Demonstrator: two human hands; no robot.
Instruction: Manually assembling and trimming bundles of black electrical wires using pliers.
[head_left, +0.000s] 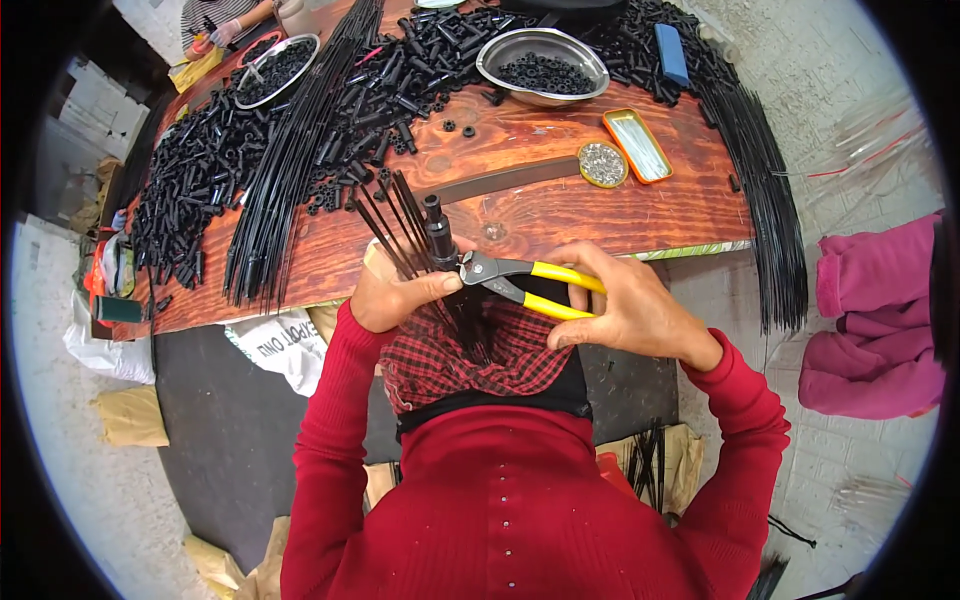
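My left hand grips a fan of several thin black rods that stick up and away from me, together with a short black plastic tube on one rod. My right hand squeezes the yellow handles of pliers, whose metal jaws bite at the base of the black tube right beside my left thumb. Both hands hover over my lap, just in front of the wooden table. A red checked cloth lies on my lap under the rods.
Heaps of black tubes, a long bundle of black rods, two steel bowls of small black parts, a round tin of small metal bits, an orange tray and a blue block cover the table. Another person's hands work far left.
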